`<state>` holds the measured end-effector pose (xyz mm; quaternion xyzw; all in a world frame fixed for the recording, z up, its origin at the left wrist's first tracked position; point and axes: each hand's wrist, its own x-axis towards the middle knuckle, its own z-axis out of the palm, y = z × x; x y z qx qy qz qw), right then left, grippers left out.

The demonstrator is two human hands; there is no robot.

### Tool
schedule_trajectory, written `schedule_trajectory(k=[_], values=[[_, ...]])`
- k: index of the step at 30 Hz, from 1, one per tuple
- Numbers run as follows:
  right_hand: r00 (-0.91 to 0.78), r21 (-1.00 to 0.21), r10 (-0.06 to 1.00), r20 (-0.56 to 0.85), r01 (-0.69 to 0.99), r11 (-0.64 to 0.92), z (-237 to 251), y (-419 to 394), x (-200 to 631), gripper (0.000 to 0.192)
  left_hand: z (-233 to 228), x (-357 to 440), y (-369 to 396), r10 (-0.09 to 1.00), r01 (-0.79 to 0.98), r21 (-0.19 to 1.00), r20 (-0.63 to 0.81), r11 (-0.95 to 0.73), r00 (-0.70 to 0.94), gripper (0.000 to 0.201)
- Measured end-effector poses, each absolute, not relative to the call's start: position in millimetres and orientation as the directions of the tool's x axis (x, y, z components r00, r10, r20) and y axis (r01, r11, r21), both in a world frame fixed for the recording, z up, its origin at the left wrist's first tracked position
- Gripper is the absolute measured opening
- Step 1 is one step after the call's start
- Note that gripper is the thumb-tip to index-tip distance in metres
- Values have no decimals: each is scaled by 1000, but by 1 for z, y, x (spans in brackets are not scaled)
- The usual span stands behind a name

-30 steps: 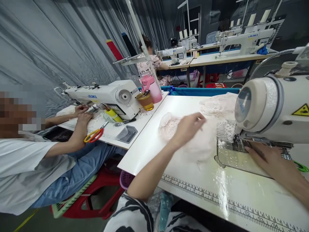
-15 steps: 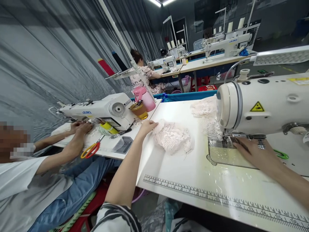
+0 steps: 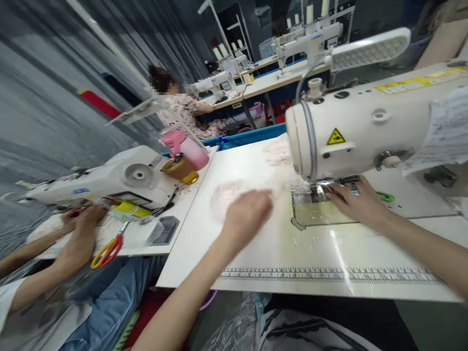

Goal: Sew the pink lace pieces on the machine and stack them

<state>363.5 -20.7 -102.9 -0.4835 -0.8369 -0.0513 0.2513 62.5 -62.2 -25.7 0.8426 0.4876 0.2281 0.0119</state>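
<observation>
From the head view, my left hand (image 3: 246,214) lies palm-down on the pale pink lace piece (image 3: 228,195) – fingers curled over its right edge, though blur hides whether they pinch it. The lace rests on the white desk (image 3: 278,248), just left of the sewing machine (image 3: 365,122). My right hand (image 3: 356,204) lies flat under the machine head by the needle plate (image 3: 314,209) – its grip holds nothing.

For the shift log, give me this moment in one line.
left hand: on pink lace piece | right hand: at presser foot, sewing machine | sewing table
</observation>
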Motion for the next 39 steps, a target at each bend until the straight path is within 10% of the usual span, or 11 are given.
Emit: schedule_trajectory(k=[4,17,25,30,34,39], values=[[-404,-110,768,497,849,517,-99,-21,364,34,-61,113,-101,622,616,111,249,-780,742,16],[-651,-454,597,469,402,795,-84,-40,353,17,-59,138,-72,866,849,185,180,-496,467,28],[-898,-913,440,3,177,368,-56,-57,354,15,-52,141,-65,839,839,55,85,-542,537,33],[-648,-648,706,286,412,640,-71,-48,353,16,-50,148,-84,812,830,-34,186,-557,553,35],[-676,-263,577,459,517,815,-87,-40,354,24,-55,148,-98,737,750,-25,169,-661,655,32],[-646,-85,514,564,574,815,-88,-40,351,28,-58,145,-88,657,670,-1,191,-743,729,30]])
